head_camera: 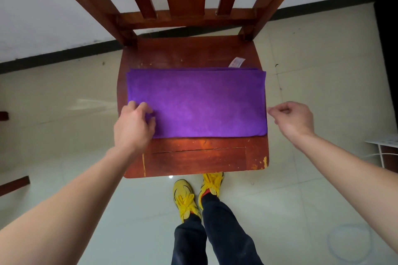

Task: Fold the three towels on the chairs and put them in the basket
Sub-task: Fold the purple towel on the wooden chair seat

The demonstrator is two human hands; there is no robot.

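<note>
My left hand (134, 123) covers the near left corner of the purple towel (200, 101); its fingers (143, 107) hide the fold there. I cannot count the towel's lower layers. The label (237, 62) behind it is too small to read. The chair (193, 157) loses its back at the top edge. 2 wooden pieces (14, 184) at left and a white frame (385, 146) at right are cut off, unidentifiable.

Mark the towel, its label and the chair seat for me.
towel (204, 103), head view, middle of the top purple layer.
label (237, 62), head view, white tag past the towel's far edge.
chair seat (193, 158), head view, bare wood in front of the towel.
</note>
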